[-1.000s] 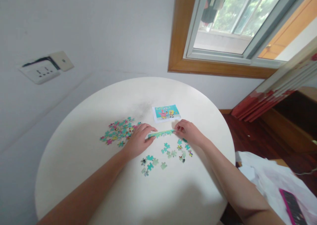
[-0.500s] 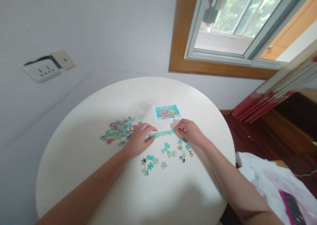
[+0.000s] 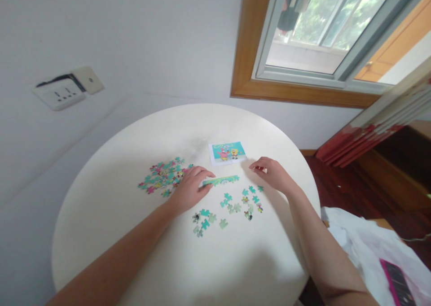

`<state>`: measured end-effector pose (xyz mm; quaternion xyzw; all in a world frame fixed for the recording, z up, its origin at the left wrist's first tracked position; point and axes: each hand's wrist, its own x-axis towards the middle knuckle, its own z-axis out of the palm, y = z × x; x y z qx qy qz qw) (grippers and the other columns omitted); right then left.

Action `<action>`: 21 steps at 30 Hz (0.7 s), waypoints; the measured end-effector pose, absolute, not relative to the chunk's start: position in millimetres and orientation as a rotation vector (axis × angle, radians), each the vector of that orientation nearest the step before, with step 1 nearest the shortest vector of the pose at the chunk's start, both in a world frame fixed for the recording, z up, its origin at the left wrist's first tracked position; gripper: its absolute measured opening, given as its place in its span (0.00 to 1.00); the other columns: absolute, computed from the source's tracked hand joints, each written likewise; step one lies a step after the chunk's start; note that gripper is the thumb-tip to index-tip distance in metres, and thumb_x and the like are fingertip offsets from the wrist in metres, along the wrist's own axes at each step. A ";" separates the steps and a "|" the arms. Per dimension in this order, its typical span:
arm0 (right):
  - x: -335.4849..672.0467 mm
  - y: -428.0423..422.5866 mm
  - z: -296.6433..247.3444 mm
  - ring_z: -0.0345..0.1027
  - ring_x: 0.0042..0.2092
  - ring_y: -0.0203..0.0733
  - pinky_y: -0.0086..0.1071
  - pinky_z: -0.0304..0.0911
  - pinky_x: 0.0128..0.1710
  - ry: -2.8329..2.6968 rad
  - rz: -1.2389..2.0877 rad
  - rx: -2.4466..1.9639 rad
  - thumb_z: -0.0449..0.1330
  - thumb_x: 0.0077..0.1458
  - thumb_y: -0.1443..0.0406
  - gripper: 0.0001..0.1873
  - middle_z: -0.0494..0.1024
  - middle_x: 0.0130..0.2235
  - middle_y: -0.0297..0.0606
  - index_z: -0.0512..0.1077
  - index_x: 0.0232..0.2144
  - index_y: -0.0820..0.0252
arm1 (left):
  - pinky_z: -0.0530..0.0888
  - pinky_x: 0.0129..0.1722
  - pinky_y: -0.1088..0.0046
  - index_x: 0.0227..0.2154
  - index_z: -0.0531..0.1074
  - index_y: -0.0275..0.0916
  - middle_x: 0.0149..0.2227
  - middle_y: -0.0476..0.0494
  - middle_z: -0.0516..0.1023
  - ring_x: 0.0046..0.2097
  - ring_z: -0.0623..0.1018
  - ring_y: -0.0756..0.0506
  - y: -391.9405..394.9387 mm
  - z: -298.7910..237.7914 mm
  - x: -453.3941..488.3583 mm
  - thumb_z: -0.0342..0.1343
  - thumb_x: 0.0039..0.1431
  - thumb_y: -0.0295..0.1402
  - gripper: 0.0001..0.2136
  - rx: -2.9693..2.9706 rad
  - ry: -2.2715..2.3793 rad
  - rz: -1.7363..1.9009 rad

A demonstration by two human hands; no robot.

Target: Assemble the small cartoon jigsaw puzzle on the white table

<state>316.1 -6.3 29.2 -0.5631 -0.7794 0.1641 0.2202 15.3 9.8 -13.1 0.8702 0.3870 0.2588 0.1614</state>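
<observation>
A joined strip of green jigsaw pieces [image 3: 222,180] lies on the round white table [image 3: 134,234]. My left hand [image 3: 190,187] rests at the strip's left end, thumb and forefinger pinched on it. My right hand [image 3: 273,173] hovers to the right of the strip, apart from it, its fingers loosely curled and nothing visible in them. Several loose teal pieces [image 3: 232,205] lie just in front of the strip. A larger heap of teal and pink pieces [image 3: 163,176] sits left of my left hand. A small picture card [image 3: 227,152] lies behind the strip.
A wall with a socket plate [image 3: 60,93] stands behind the table. A wood-framed window [image 3: 323,41] is at the upper right. A white cloth and a dark phone with a pink edge [image 3: 399,281] lie at the lower right, beyond the table's edge.
My right hand has let go of the strip's right end and moved right and slightly back. My left hand has stayed on the left end.
</observation>
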 end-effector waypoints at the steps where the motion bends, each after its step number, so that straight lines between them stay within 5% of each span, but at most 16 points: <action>1: 314.7 -7.4 30.2 0.68 0.33 0.36 0.30 0.63 0.37 -2.154 0.465 -1.545 0.56 0.55 0.73 0.11 0.77 0.35 0.38 0.78 0.36 0.60 | 0.65 0.52 0.62 0.42 0.71 0.42 0.43 0.44 0.72 0.48 0.71 0.42 9.6 -12.8 15.3 0.53 0.59 0.30 0.09 2.484 1.105 0.743; 21: 294.1 -12.4 26.9 0.68 0.34 0.36 0.28 0.63 0.37 -2.243 0.658 -1.411 0.54 0.52 0.77 0.15 0.76 0.34 0.38 0.78 0.36 0.61 | 0.64 0.51 0.62 0.42 0.72 0.41 0.43 0.44 0.72 0.48 0.71 0.42 10.1 -14.4 15.3 0.53 0.59 0.30 0.09 2.493 1.107 0.747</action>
